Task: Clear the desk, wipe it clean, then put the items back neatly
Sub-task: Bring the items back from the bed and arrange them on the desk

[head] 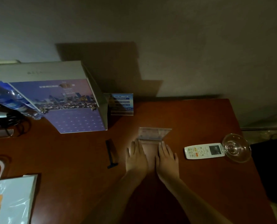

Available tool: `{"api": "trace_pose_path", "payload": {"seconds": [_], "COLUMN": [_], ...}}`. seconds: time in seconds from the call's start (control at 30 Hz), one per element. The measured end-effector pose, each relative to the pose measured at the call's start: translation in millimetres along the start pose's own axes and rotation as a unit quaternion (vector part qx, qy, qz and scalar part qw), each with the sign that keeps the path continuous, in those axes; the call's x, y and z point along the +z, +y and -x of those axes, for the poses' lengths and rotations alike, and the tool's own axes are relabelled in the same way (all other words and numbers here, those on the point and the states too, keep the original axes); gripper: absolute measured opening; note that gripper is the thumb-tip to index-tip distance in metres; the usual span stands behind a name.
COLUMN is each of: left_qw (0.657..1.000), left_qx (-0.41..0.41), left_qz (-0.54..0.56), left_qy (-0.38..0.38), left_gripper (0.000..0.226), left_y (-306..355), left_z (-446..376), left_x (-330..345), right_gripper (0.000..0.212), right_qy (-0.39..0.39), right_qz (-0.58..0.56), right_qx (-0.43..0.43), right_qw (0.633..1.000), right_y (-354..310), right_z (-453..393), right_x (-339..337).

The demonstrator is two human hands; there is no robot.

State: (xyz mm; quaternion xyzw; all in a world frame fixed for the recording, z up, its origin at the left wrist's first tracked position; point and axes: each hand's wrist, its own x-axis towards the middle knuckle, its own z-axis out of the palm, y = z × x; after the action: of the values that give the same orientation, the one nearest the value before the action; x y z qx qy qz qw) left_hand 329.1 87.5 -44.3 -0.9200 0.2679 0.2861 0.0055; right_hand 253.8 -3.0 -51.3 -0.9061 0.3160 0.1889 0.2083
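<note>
In the head view, a clear acrylic sign holder [154, 134] is seen on the red-brown tabletop [207, 113] near its middle, its long axis running left to right and its slanted face turned toward the far wall. Both hands [151, 157] are laid flat with straight fingers, grasping nothing, the fingertips touching the holder's near base edge. A white remote [204, 151] lies to the right, long axis left to right, its right end touching a glass bowl [236, 147].

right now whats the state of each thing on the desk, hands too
left hand: open, flat on desk, fingertips at clear sign holder
right hand: open, flat, same
clear sign holder: standing, between fingertips
remote: lying face up, touching glass dish
glass dish: upright, looks empty
razor: lying flat
blue sign card: standing
big box: closed
</note>
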Motion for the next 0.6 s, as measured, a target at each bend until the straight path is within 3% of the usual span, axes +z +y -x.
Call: {"api": "trace_pose_path", "payload": {"seconds": [0.1, 0.6], "left_qw": [0.999, 0.996], "left_qx": [-0.015, -0.03], "left_qz": [0.022, 0.05], "left_qy": [0.032, 0.071], "left_gripper": [0.065, 0.07], "left_y": [8.5, -12.7], "left_z": [-26.7, -85.6], "left_x": [-18.1, -37.7], "right_gripper": [0.055, 0.056], "right_qy": [0.002, -0.014], "right_qz": [-0.049, -0.018], "right_qx": [0.025, -0.013], "right_qw": [0.999, 1.0], "right_y": [-8.4, -25.1], "right_z": [-31.7, -97.2], "right_x": [-16.8, -47.8]}}
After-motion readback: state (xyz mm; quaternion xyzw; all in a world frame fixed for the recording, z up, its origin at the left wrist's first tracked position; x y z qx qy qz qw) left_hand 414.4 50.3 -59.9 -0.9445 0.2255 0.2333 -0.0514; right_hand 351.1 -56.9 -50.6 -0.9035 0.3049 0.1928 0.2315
